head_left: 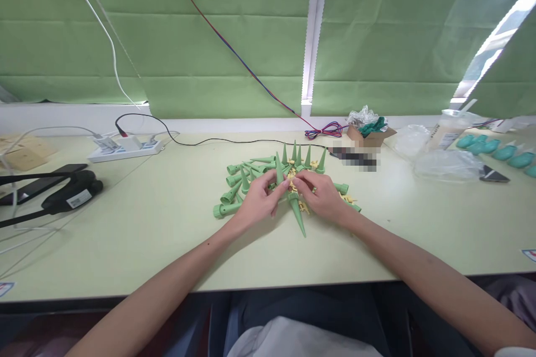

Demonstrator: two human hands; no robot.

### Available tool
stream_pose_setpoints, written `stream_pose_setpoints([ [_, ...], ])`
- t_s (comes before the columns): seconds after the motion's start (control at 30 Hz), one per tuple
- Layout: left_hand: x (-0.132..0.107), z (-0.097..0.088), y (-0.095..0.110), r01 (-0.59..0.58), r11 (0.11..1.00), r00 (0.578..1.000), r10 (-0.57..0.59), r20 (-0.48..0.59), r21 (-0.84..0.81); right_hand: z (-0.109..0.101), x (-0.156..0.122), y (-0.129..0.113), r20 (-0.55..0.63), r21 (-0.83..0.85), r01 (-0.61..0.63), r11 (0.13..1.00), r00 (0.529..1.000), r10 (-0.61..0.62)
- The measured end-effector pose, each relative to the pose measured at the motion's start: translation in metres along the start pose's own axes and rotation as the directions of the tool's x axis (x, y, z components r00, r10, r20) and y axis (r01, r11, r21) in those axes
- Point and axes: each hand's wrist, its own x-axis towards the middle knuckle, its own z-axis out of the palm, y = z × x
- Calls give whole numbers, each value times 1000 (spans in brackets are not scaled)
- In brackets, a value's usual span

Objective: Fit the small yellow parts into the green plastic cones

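My left hand (263,196) is closed around a green plastic watering spike (279,164), its tip pointing up. Close beside it, the thumb and fingers of my right hand (321,196) are pinched together near small yellow plastic parts (292,176). What sits in that pinch is too small to make out. Just below the fingertips, another green spike (297,216) points toward me. Around both hands lies a pile of green spikes (231,195), some standing tip up at the back. Several yellow pieces (349,198) are scattered to the right, partly hidden by my right hand.
A white power strip (125,148) and a black strapped device (75,192) lie on the left. At the back are a small cardboard box (371,136) and coiled wire (324,131). To the right stand a plastic cup (448,129), plastic bags (448,164) and teal bulb-shaped pieces (505,152).
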Motion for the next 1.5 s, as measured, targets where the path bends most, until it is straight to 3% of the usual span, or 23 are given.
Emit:
stream_pose_setpoints([
  [0.2, 1, -1, 3, 18, 1000, 999, -19, -45, -19, -1, -1, -3, -52, 61, 16, 998, 999, -13],
  [0.47, 0, -1, 2, 19, 1000, 999, -19, -32, -15, 0, -1, -1, -6, 35, 65, 997, 998, -65],
  [1.5, 0, 3, -2, 4, 998, 1000, -5, 3, 60, 1, -1, 1, 31, -47, -7, 999, 999, 9],
])
